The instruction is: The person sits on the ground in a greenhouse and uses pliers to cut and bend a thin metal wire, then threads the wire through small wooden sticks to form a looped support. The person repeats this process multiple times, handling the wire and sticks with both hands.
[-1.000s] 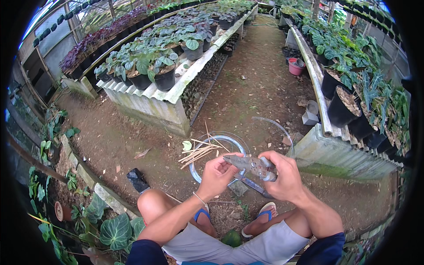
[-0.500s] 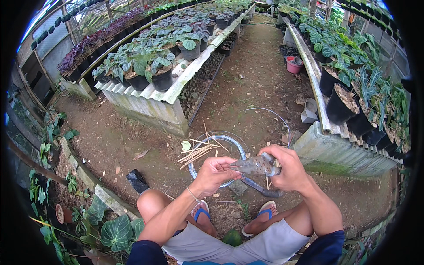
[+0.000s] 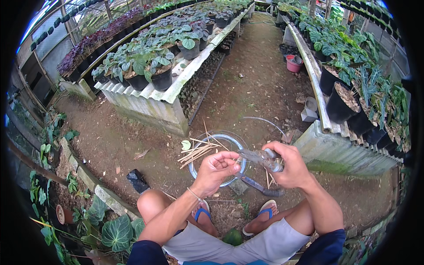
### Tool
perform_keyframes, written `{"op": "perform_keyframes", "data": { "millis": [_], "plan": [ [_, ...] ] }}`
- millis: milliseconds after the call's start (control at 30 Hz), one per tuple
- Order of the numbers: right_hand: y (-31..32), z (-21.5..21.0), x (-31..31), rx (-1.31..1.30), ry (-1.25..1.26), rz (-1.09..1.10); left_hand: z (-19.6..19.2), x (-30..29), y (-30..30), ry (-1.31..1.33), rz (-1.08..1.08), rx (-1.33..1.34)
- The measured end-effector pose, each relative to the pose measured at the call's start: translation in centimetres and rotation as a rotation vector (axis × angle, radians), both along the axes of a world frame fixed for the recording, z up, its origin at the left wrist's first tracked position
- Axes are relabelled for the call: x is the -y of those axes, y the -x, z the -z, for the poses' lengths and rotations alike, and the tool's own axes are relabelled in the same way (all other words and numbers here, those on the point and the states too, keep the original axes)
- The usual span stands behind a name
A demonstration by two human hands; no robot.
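My right hand (image 3: pixel 291 165) grips a worn, rust-marked metal tool (image 3: pixel 258 157) that looks like pliers, its jaws pointing left and blurred by motion. Close to the jaw tips is my left hand (image 3: pixel 218 173), thumb and forefinger pinched together; what they hold is too small to make out. Beneath both hands lies a coil of shiny wire (image 3: pixel 191 167) on the soil. A loose length of wire (image 3: pixel 268 120) arcs out beyond my right hand. Thin bamboo sticks (image 3: pixel 196 154) rest across the coil. A dark-handled knife (image 3: pixel 256 184) lies on the ground below the tool.
Potted plants (image 3: pixel 161 79) fill a corrugated-topped bench (image 3: pixel 145 112) on the left. Another bench (image 3: pixel 344 152) with black pots (image 3: pixel 342 106) stands on the right. A dirt path runs between them, past a pink pot (image 3: pixel 293 64). A black plastic bag (image 3: pixel 138 181) lies near my left knee.
The pliers-like tool has tilted and shifted slightly up and right. My left hand's fingers have closed nearer its tips. The loose wire's arc has dropped and moved.
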State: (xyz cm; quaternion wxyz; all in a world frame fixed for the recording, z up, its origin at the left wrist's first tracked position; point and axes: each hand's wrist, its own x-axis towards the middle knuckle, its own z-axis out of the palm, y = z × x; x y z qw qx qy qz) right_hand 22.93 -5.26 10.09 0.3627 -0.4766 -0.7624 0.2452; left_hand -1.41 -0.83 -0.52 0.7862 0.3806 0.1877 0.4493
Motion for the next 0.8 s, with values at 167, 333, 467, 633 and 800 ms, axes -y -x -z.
{"op": "perform_keyframes", "data": {
  "millis": [167, 333, 467, 633, 800],
  "plan": [
    [-0.27, -0.22, 0.15, 0.004, -0.012, 0.004, -0.32, 0.41, -0.75, -0.050, -0.044, -0.047],
    [-0.04, -0.02, 0.17, -0.009, 0.019, -0.019, -0.42, 0.68, -0.88, -0.082, -0.061, -0.031],
    [0.09, -0.01, 0.25, 0.017, 0.008, -0.029, -0.52, 0.77, -0.85, -0.095, -0.125, -0.065],
    [0.34, 0.04, 0.16, 0.030, -0.002, -0.023, -0.46, 0.80, -0.84, -0.102, -0.167, -0.085],
    [0.20, 0.01, 0.18, 0.038, -0.019, -0.021, -0.28, 0.72, -0.79, -0.068, -0.172, -0.099]
  ]
}}
